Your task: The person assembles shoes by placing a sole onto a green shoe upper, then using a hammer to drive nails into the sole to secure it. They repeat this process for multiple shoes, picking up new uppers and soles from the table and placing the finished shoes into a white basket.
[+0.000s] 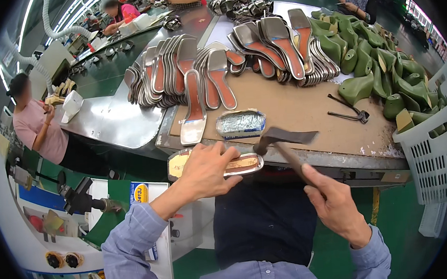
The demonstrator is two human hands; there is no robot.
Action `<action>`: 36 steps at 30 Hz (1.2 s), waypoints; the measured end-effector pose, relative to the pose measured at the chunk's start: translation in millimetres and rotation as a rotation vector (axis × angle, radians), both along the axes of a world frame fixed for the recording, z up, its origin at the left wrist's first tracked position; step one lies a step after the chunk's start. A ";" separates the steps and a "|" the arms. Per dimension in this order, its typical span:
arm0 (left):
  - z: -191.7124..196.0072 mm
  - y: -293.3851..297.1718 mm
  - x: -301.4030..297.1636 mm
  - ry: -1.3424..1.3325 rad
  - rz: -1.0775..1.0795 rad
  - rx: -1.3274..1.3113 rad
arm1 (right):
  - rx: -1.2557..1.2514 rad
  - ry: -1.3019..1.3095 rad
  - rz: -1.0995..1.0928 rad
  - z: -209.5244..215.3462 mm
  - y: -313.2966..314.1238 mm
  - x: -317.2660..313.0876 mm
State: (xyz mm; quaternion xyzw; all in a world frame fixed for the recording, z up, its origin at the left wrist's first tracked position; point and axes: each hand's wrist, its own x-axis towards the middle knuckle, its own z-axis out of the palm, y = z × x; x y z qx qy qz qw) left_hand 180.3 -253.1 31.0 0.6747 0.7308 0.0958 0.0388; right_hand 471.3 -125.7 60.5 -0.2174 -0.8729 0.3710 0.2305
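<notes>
Across the near edge of the bench lies a shoe insole [243, 163] with a pale yellow underside and a silvery rim. My left hand [208, 170] is closed over its middle, fingers on top and thumb on the near side, hiding part of it. Whether a last sits beneath the insole, I cannot tell. A hammer [290, 158] with a dark head and wooden handle is gripped in my right hand [337, 204], its head just above and beside the insole's right end. Behind the insole stands a small open box [241, 124] of shiny grey contents.
Stacked silver-and-brown insoles [169, 70] line the bench's far side, one loose insole [194, 110] nearer. Dark pincers [353, 110] lie before piled green shoe lasts [365, 59]. A white basket [431, 151] stands right; a machine [77, 199] left. Several people work farther off.
</notes>
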 end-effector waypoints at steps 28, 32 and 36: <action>-3.3 1.3 6.8 -0.002 0.010 0.031 | 0.138 0.178 -0.073 -42.5 -25.2 -8.7; -2.8 10.5 3.7 0.051 0.032 -0.217 | 0.266 0.096 -0.171 -59.9 0.9 -14.3; 41.2 26.4 -4.6 -0.078 0.046 -0.323 | 0.528 -0.223 -0.441 -93.3 75.4 10.1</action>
